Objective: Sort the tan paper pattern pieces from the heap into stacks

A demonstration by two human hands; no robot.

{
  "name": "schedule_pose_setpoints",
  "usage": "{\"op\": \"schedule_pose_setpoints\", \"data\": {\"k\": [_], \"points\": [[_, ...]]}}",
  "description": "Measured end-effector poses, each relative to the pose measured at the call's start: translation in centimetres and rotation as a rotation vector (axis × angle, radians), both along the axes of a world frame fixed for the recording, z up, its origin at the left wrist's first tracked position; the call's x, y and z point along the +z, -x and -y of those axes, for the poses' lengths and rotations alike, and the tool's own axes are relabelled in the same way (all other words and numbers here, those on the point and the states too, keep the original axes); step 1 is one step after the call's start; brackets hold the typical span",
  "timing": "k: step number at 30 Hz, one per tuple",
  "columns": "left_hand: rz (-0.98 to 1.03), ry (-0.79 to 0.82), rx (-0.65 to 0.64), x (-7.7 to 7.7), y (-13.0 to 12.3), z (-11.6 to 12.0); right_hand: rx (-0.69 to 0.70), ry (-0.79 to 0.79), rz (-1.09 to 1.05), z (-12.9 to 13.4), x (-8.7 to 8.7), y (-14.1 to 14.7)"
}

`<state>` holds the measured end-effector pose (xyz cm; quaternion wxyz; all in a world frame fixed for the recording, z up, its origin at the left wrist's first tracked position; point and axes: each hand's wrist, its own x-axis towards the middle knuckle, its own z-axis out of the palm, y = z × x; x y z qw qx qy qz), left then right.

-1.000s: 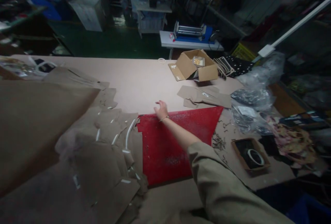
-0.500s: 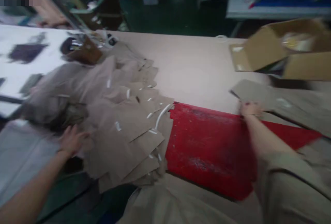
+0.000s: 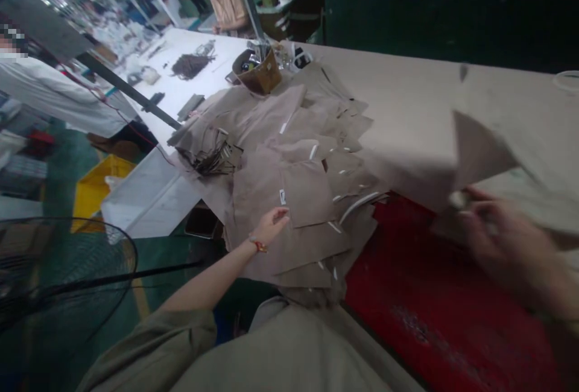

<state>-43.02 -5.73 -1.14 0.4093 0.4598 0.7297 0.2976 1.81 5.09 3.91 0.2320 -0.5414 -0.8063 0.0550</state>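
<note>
My left hand (image 3: 270, 226), a beaded bracelet on its wrist, is over a spread pile of brownish-grey fabric pieces (image 3: 260, 181) with white tags. Its fingers are loosely bent, a gap showing between thumb and fingertips, and nothing visible is held. Blurred by motion, my right hand (image 3: 502, 235) is closed on the lower corner of a fabric piece (image 3: 479, 148), which stands up above the table. Below that hand lies a red sheet (image 3: 407, 283), partly covered by the pile's right edge.
A brown box of small items (image 3: 266, 75) stands behind the pile. A white ring (image 3: 565, 81) lies at the table's far right. A fan (image 3: 67, 271) and a yellow crate (image 3: 93, 184) stand at left. Two people work beyond, one in white (image 3: 67, 90), one at the far table (image 3: 229, 9).
The view has swung left. My left hand has moved from the pile's left edge onto its front. My right hand has raised a fabric piece off the table over the red sheet.
</note>
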Motion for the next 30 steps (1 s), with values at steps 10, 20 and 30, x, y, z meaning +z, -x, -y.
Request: {"op": "schedule_pose_setpoints", "data": {"k": [10, 20, 30], "points": [[-0.254, -0.298, 0.47, 3.6, 13.0, 5.4, 0.525, 0.603, 0.202, 21.2, -6.6, 31.0], [-0.393, -0.054, -0.168, -1.7, 14.4, 9.5, 0.403, 0.661, 0.121, 23.7, -8.8, 38.6], [-0.397, 0.096, 0.112, -8.0, 13.8, 7.6, 0.255, 0.432, 0.118, 14.8, -11.2, 43.1]]}}
